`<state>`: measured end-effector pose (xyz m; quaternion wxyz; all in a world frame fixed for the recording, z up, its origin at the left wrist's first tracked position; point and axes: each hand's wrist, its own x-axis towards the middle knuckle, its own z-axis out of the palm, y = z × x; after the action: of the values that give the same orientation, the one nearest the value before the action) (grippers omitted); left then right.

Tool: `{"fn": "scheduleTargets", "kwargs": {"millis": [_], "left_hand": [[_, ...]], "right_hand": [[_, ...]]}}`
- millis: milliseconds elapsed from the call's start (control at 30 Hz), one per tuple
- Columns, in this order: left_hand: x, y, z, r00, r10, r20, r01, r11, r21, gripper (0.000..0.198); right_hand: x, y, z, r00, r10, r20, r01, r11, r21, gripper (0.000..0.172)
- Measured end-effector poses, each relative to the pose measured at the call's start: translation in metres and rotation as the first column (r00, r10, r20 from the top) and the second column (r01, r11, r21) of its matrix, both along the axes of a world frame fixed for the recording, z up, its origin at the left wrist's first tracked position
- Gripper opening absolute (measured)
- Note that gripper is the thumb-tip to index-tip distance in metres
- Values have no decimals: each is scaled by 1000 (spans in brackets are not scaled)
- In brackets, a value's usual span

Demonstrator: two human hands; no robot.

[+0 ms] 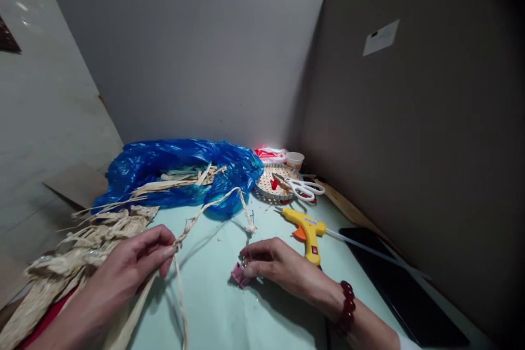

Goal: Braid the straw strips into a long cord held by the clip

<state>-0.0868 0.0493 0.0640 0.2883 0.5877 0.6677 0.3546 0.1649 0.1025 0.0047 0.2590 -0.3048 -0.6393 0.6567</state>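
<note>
My left hand (pixel 141 257) is closed, pinching a pale twisted straw cord (pixel 205 206) between thumb and fingers. From there the cord arches up over the table and comes down at a knotted end (pixel 250 225), while loose strands hang below the hand. My right hand (pixel 279 270), with a dark red bead bracelet (pixel 348 303) on its wrist, is closed at the fingertips on a small pink folded piece (pixel 238 274) with a shiny bit of metal at its top. A thin line seems to run from these fingers up to the cord's knotted end.
Braided straw pieces (pixel 98 246) lie at left. Behind are a blue plastic bag (pixel 180 150) with straw strips, and a woven basket (pixel 266 190) under white-handled scissors (pixel 305 188). To the right lie a yellow glue gun (pixel 305 225) and a black flat object (pixel 394 279). Grey panels (pixel 197 60) enclose the table.
</note>
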Motion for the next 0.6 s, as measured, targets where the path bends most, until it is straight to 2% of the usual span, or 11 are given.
{"fn": "scheduleTargets", "kwargs": {"millis": [100,267,433,600], "left_hand": [[5,9,-14,993,-108,58,111,992,-62,31],[18,19,-37,970,-198,141,217,967,-132,23],[34,23,-46,959,-232,160,259,949,-181,22],[42,26,-53,949,-270,165,301,932,-203,20]], "right_hand": [[2,1,1,999,1,35,-1,1000,6,24],[3,3,1,994,-53,91,52,998,20,28],[2,9,3,992,-127,25,125,991,43,24],[0,12,-3,978,-202,-46,204,977,61,23]]}}
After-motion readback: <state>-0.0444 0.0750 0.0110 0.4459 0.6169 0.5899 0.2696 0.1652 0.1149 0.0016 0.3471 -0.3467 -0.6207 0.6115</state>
